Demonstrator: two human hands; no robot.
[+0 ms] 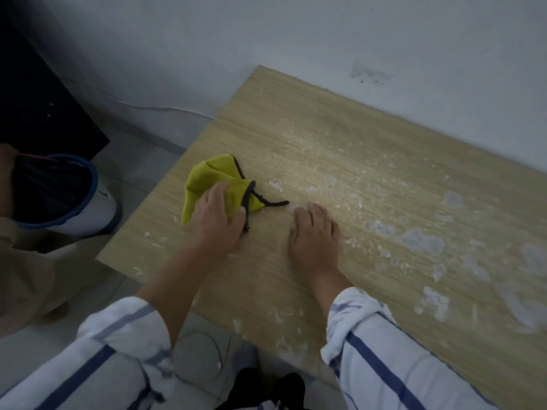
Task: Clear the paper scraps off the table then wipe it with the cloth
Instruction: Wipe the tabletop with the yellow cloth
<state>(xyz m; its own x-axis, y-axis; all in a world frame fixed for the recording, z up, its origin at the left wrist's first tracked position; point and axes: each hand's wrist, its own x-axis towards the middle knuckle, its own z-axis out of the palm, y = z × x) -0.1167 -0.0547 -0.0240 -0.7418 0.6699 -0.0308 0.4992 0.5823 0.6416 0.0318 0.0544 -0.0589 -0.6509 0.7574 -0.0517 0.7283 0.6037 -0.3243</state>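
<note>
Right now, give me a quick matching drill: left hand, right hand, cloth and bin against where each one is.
Things:
1. left hand
2. right hand
3. cloth
4. bin

Places:
A. on the floor, left of the table
B. flat on bare wood
C. bunched near the table's left edge
D. pressing on yellow fabric

Pairs: 1-D, 2-B, 3-C, 4-A

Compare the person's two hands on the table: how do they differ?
The left hand presses on the bunched yellow cloth; the right hand lies flat on bare wood, holding nothing. The left sits nearer the table's left edge, the right towards the middle. Both point away from the person, palms down.
</note>
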